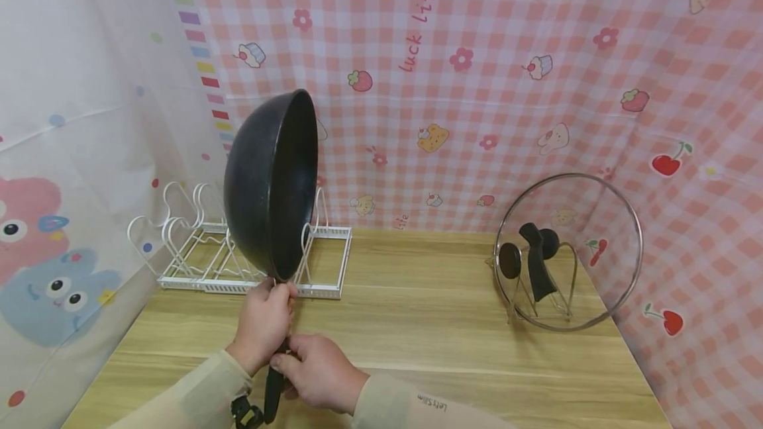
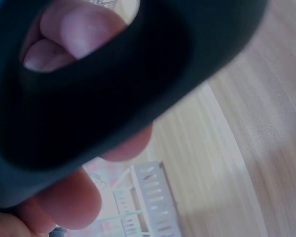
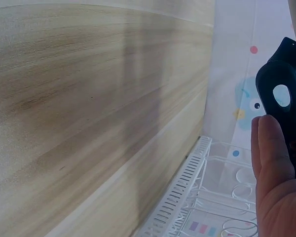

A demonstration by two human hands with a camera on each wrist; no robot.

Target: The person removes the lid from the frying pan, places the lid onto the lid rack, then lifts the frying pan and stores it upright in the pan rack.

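Observation:
A black wok [image 1: 253, 177] is tipped up on its side over the white wire rack [image 1: 238, 288], its hollow facing right and its handle [image 1: 273, 392] pointing toward me. My left hand [image 1: 263, 323] grips close to where the handle meets the wok. Lower down, my right hand [image 1: 324, 373] holds the handle between thumb and fingers. In the left wrist view the handle's holed end [image 2: 113, 103] fills much of the picture, with fingertips showing behind it. The right wrist view has the same handle end [image 3: 274, 84] above the fingers [image 3: 274, 148].
At the right of the wooden table [image 1: 429, 323], a glass lid [image 1: 632, 283] with a metal rim leans upright in a small wire stand [image 1: 573, 283]. Pink checked cloth [image 1: 411, 111] hangs behind, and white printed cloth [image 1: 77, 104] on the left.

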